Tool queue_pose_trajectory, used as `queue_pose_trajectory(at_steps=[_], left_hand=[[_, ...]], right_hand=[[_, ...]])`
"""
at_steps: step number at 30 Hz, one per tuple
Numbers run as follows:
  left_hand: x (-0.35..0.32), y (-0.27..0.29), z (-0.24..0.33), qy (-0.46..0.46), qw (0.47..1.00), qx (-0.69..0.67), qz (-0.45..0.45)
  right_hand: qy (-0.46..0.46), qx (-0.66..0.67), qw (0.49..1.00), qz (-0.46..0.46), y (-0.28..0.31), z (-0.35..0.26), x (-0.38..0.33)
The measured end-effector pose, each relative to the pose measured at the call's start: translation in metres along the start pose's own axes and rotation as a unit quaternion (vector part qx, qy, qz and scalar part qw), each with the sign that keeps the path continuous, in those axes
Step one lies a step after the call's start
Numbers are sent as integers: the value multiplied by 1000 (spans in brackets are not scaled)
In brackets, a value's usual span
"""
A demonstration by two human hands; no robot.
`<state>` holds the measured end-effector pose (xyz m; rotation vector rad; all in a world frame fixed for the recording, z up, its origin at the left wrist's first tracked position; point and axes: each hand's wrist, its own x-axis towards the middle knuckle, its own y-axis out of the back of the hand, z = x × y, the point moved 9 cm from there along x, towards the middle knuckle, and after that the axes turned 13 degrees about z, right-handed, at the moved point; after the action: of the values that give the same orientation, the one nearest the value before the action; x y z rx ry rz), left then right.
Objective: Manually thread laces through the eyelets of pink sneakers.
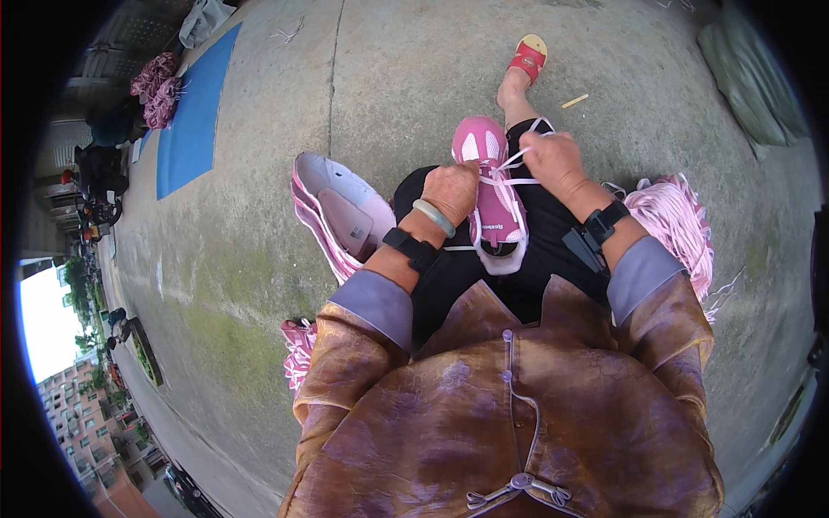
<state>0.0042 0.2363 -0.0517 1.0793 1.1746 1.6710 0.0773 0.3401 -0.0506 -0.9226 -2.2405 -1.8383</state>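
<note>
A pink and white sneaker (503, 207) lies across my lap, its toe pointing away from me and its heel opening toward me. My left hand (452, 188) is closed at the left side of the sneaker, by the lacing; its fingertips are partly hidden. To the right of the sneaker, my right hand (555, 161) pinches a white shoelace (515, 161), drawn taut from the lacing, and a loop of lace rises above this hand. More lace crosses the front of the sneaker below.
Left of my legs stands a pink and white open-topped piece (343, 207). Pink laces or strips (672, 220) are heaped at my right, and a pink bundle (300, 350) lies at my left. A blue mat (200, 116) and a greenish sack (749, 82) rest on the concrete farther off.
</note>
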Motion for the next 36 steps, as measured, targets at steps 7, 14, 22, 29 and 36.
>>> queue_pose_trajectory(at_steps=[7,14,22,29,36], left_hand=[[3,1,-4,41,999,-27,-2],[4,3,-7,45,997,-58,13],[1,2,-9,47,997,-67,16],[-1,-1,-20,79,984,-142,67],[-2,1,-23,92,969,-207,97]], right_hand=[[-389,429,815,-11,-5,46,-3],[-116,138,961,-211,-35,-11,-10],[-233,-120,962,-77,16,64,13],[-387,16,922,-6,62,175,-11],[-48,-26,998,20,52,43,-15]])
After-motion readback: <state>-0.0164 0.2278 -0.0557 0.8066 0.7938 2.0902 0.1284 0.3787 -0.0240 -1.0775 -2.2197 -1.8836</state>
